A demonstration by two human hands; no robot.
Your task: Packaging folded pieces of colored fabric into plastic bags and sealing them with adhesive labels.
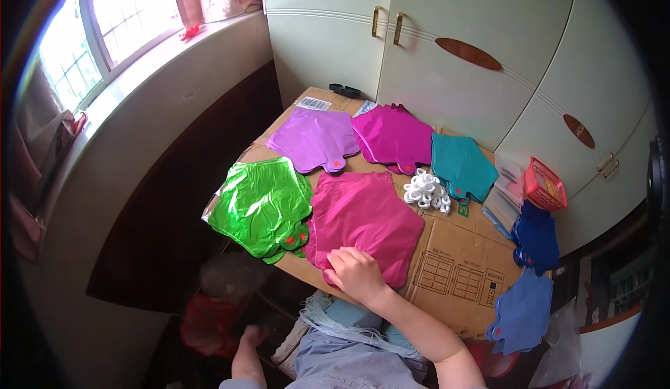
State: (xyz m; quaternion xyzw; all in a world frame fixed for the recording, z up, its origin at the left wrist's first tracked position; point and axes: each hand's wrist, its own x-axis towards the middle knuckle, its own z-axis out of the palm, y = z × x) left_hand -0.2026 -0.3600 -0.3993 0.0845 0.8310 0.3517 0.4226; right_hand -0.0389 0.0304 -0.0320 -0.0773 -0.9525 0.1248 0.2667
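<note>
Nearest to us is the person's grey shirt [352,368], with pale stringy fabric [338,327] across the lap. We find the left hand [252,336] hanging low off the table's near side, close to something red and crumpled [209,326]; it is dim there, and we cannot tell whether its fingers are closed or loose. The right hand [354,274] lies over the near edge of a pink foil stack [370,214], fingers bent; we cannot tell whether it pinches a sheet. That stack sits mid-table on brown cardboard [434,239]. Just left of it we see a shiny green stack [258,204]; at the right edge, a mid-blue stack [525,309] and a navy one [539,239]. Beyond the pink are a heap of white rings [426,192], then teal [464,165], magenta [396,136] and lilac stacks [313,137]. A red basket [536,192] stands at right. Behind rise cream cupboards [324,47], with a bright window [132,8] at left.
</note>
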